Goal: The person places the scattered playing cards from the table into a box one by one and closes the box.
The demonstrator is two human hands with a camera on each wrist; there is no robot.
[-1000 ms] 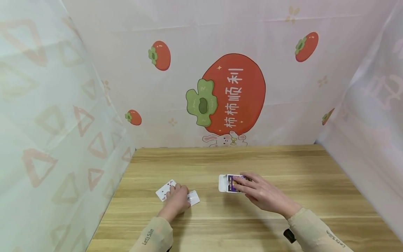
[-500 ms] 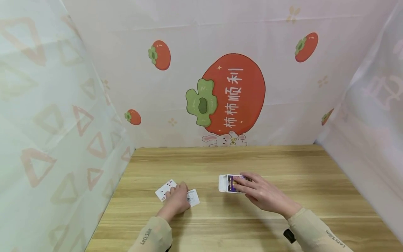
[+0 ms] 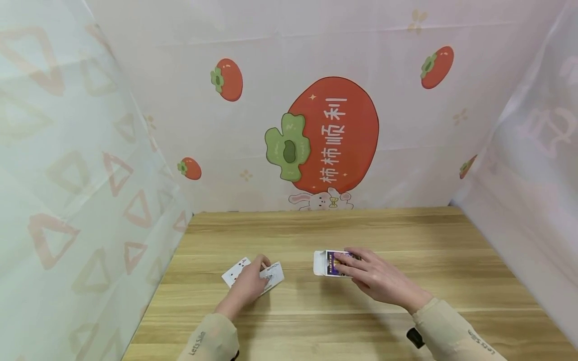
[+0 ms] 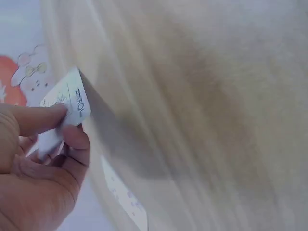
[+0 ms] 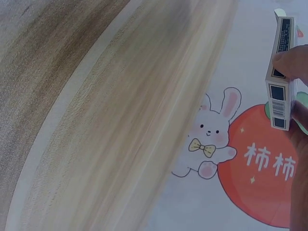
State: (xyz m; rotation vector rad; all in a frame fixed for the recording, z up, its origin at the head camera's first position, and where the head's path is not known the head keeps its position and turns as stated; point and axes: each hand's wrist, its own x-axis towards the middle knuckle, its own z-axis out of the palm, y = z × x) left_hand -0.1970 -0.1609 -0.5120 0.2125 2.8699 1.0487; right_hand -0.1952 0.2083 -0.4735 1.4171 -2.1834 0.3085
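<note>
My left hand (image 3: 247, 283) pinches a white joker playing card (image 3: 273, 277) between thumb and fingers, tilted up off the table. In the left wrist view the joker card (image 4: 77, 103) shows its lettered corner beyond the thumb. Just left of that hand, a second playing card (image 3: 233, 274) with red marks lies flat, partly covered by the hand. My right hand (image 3: 381, 276) grips a purple-and-white playing card box (image 3: 332, 264) from above. Its white end flap (image 3: 319, 262) stands open toward the left. The right wrist view shows the thumb pressing the box's narrow side (image 5: 278, 107).
Both hands work over a wooden table (image 3: 316, 321). A white cloth backdrop (image 3: 253, 30) with printed persimmons and a rabbit rises at its far edge. Similar cloth walls (image 3: 149, 250) stand at the left and right sides.
My left hand has lifted the joker card off the table and shifted slightly left, turning the card up. The second card stays put. My right hand and the box have not moved.
</note>
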